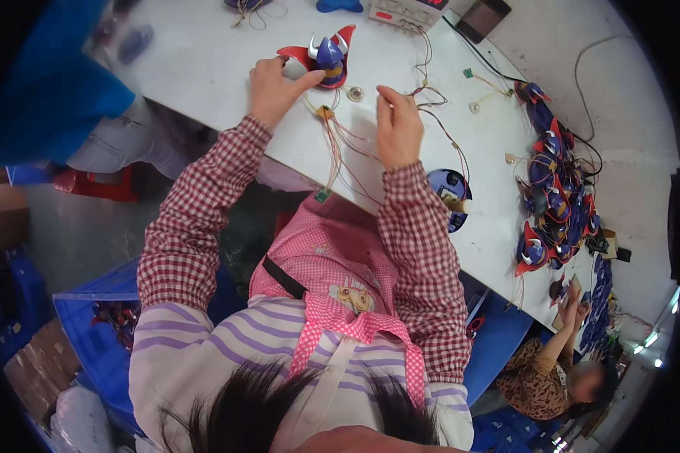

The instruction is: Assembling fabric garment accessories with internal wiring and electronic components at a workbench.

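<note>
A purple toy figure (330, 56) with silver horns and a red cape lies on the white table before me. My left hand (275, 88) grips it, fingers at the cape's left tip and thumb against the body. Thin wires run from the toy to a small round speaker (355, 94), a yellow-taped part (324, 112) and a green circuit board (322, 195) at the table's near edge. My right hand (399, 127) is just right of the speaker, fingers bent and close together; whether something thin is between them is hidden. Red and black leads (430, 102) pass beside it.
A bench power supply (405, 12) with a lit display stands at the back. Beside my right forearm sits a round blue part (450, 192) with wires. Several wired toy figures (555, 198) are heaped at right. Co-workers sit at both sides; a blue crate (96, 340) stands lower left.
</note>
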`<action>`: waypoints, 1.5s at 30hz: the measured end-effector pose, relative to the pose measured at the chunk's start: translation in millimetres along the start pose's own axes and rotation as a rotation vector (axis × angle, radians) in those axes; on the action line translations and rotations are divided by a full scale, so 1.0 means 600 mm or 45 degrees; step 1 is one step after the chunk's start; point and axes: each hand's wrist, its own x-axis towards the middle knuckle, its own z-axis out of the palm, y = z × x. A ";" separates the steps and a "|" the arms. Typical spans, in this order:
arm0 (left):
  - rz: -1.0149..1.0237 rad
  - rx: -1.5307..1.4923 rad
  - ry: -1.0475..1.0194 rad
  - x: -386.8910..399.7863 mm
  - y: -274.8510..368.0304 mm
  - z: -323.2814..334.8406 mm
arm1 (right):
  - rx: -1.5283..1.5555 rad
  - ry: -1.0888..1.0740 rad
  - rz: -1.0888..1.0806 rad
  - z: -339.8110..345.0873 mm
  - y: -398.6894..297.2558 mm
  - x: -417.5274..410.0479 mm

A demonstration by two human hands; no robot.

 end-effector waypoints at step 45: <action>1.017 0.341 -0.620 -0.028 0.028 -0.023 | 0.968 -0.380 0.954 -0.046 -0.028 -0.110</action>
